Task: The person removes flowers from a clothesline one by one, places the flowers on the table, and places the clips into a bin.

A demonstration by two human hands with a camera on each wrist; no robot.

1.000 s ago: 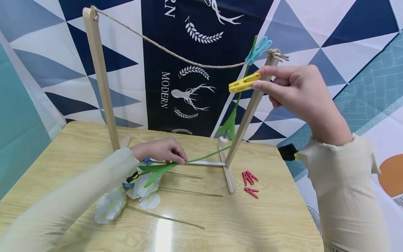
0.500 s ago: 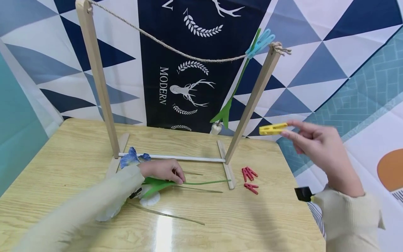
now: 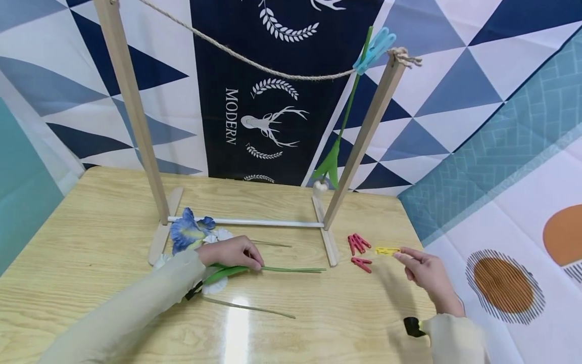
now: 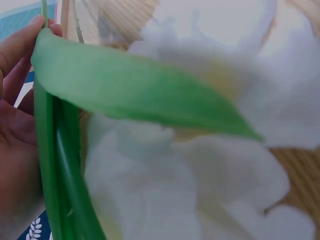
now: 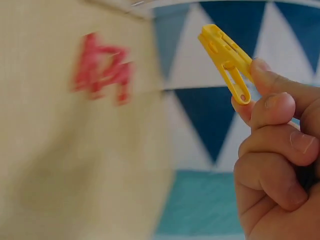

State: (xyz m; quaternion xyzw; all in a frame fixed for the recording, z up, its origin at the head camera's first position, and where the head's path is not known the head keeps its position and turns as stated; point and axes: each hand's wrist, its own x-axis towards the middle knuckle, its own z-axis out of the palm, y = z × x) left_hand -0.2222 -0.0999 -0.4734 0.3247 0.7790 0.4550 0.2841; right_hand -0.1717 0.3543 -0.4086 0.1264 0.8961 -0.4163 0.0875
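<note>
In the head view my left hand [image 3: 232,253] pinches the green stem [image 3: 291,269] of a flower with broad leaves [image 4: 125,82], low over the table. The head of this flower is hidden. Beside the hand lie a blue iris-like flower [image 3: 186,230] and white flowers [image 4: 150,175] with thin stems. At the table's right side my right hand [image 3: 429,278] pinches a yellow clothespin [image 5: 225,60] by its handle ends, between thumb and forefinger. Several red clothespins [image 3: 361,264] lie just left of it.
A frame with two wooden posts [image 3: 368,131] and a white crossbar [image 3: 268,223] stands on the table [image 3: 354,318]. Rope [image 3: 273,72] sags between the posts. Near the right post, a light blue clothespin [image 3: 375,49] holds a leafy flower [image 3: 331,162] upside down on it.
My right hand has come down from near the rope to the red clothespins, still holding the yellow one. The left hand has moved forward-to-near, lowering the green stem beside the others.
</note>
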